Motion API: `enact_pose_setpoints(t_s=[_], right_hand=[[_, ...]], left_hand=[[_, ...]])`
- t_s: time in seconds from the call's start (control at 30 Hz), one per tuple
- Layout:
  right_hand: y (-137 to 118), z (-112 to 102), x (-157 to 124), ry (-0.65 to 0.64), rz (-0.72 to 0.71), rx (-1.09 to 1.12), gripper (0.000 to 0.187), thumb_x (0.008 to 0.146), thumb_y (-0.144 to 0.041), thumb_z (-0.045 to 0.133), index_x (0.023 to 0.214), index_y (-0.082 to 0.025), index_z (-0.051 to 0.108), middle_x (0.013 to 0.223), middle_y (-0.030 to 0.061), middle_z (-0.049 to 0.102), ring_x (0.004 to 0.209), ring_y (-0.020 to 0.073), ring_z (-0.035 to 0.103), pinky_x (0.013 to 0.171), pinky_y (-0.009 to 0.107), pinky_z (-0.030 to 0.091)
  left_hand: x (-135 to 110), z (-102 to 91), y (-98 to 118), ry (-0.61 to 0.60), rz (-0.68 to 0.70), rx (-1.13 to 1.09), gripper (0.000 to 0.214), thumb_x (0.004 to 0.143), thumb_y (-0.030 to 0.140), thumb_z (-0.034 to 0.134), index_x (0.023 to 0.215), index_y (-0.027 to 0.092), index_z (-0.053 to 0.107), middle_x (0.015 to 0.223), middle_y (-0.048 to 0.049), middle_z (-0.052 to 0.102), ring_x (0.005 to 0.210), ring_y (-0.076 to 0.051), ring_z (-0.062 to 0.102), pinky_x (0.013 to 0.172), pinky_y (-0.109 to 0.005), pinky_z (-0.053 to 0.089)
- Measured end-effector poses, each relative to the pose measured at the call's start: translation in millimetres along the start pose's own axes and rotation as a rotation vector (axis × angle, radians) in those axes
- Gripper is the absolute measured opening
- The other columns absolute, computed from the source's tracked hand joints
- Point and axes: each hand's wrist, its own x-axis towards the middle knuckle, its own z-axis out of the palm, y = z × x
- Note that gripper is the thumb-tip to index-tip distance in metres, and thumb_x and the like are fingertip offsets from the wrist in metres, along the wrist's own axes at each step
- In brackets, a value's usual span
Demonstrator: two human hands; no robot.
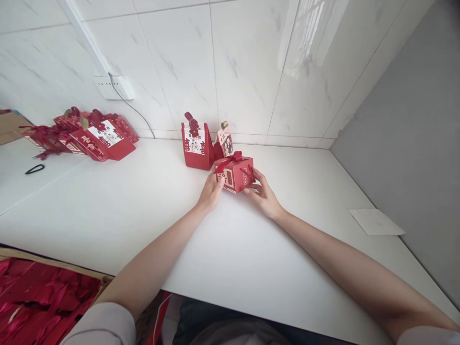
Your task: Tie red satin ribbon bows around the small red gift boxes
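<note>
A small red gift box (240,173) with a ribbon bow on top and a cord handle on its side is held between my two hands at the middle of the white table. My left hand (212,189) grips its left side, thumb on the printed front. On the right side, my right hand (263,192) has its fingers curled against the side and lower edge. Just behind stand a taller red gift box (198,152) with a white printed label and flower, and another box (226,142) with a pale label, partly hidden by the held one.
Several red gift boxes (115,143) lie heaped at the far left, near a black loop (35,169). A carton of red ribboned boxes (43,297) is at lower left. White paper (375,222) lies by the grey panel (406,124). A cable hangs from the wall socket (113,88).
</note>
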Motion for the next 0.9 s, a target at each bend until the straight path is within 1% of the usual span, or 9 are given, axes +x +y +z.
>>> enact_pose_setpoints(t_s=[0.17,0.3,0.37,0.43,0.53,0.6,0.7,0.8,0.9], right_hand=[[-3.9,2.0,-4.9,-0.065,-0.078,-0.016,0.075,0.088,-0.048,0.064,0.15,-0.037,0.024,0.159,0.0079,0.022,0.12,0.0258,0.053,0.101,0.046,0.05],[-7.6,1.9,-8.1,-0.089,-0.154,-0.073,0.069,0.09,-0.045,0.063,0.148,-0.038,0.026,0.156,0.0071,0.027,0.114,0.024,0.057,0.09,0.041,0.055],[-10.6,1.8,-8.9,-0.025,-0.155,-0.144,0.063,0.091,-0.047,0.061,0.145,-0.036,0.03,0.148,0.0085,0.039,0.099,0.0215,0.062,0.079,0.038,0.056],[-13.0,2.0,-8.6,0.125,-0.132,-0.215,0.055,0.09,-0.051,0.059,0.137,-0.032,0.039,0.132,0.0087,0.052,0.083,0.0186,0.062,0.071,0.036,0.054],[-11.5,2.1,-5.8,0.301,-0.05,-0.239,0.057,0.084,-0.059,0.064,0.127,-0.028,0.045,0.124,0.0091,0.055,0.086,0.0201,0.06,0.074,0.037,0.053],[-7.2,1.6,-3.0,0.248,0.046,-0.188,0.062,0.081,-0.064,0.064,0.128,-0.027,0.045,0.134,0.011,0.051,0.102,0.0243,0.06,0.084,0.041,0.053],[-1.1,0.1,0.0,0.015,0.128,-0.05,0.061,0.088,-0.063,0.056,0.135,-0.028,0.043,0.144,0.0105,0.047,0.126,0.0273,0.051,0.105,0.048,0.044],[-0.7,-0.8,0.4,-0.179,0.038,0.088,0.066,0.09,-0.058,0.058,0.145,-0.031,0.034,0.151,0.0084,0.042,0.137,0.0262,0.043,0.114,0.047,0.036],[-4.0,-0.2,-0.7,-0.214,-0.028,0.12,0.085,0.082,-0.055,0.07,0.151,-0.034,0.024,0.155,0.0089,0.034,0.138,0.0286,0.042,0.109,0.047,0.044]], left_hand=[[1.4,-4.3,0.1,0.038,-0.072,0.059,0.075,0.082,0.057,0.064,0.144,0.019,0.042,0.141,-0.0154,0.048,0.135,-0.033,0.04,0.113,-0.048,0.031],[4.0,-4.2,-6.9,0.047,-0.199,-0.101,0.073,0.085,0.059,0.057,0.145,0.021,0.041,0.127,-0.0133,0.057,0.112,-0.03,0.057,0.088,-0.041,0.051],[4.9,-4.5,-10.1,0.024,-0.279,-0.171,0.079,0.086,0.06,0.051,0.152,0.022,0.029,0.125,-0.0125,0.059,0.104,-0.028,0.059,0.073,-0.036,0.053],[5.5,-4.6,-13.5,-0.001,-0.319,-0.206,0.083,0.086,0.06,0.046,0.155,0.023,0.02,0.127,-0.0119,0.058,0.102,-0.026,0.059,0.067,-0.033,0.053],[5.7,-3.6,-19.2,-0.046,-0.294,-0.24,0.077,0.087,0.058,0.041,0.155,0.027,0.021,0.133,-0.0091,0.057,0.106,-0.025,0.059,0.069,-0.032,0.054],[5.4,-2.2,-21.7,-0.055,-0.284,-0.271,0.074,0.088,0.057,0.04,0.154,0.029,0.022,0.136,-0.008,0.056,0.111,-0.026,0.059,0.073,-0.034,0.055],[4.4,-1.1,-19.7,-0.055,-0.193,-0.363,0.07,0.089,0.057,0.04,0.153,0.031,0.026,0.144,-0.0074,0.049,0.124,-0.029,0.053,0.087,-0.042,0.054],[3.2,-3.5,-9.7,-0.098,0.03,-0.395,0.07,0.089,0.058,0.045,0.151,0.029,0.033,0.151,-0.0064,0.042,0.137,-0.032,0.042,0.11,-0.047,0.04],[1.8,-6.3,2.4,-0.172,0.122,-0.394,0.068,0.09,0.059,0.045,0.149,0.027,0.037,0.151,-0.007,0.043,0.142,-0.033,0.035,0.119,-0.046,0.029]])
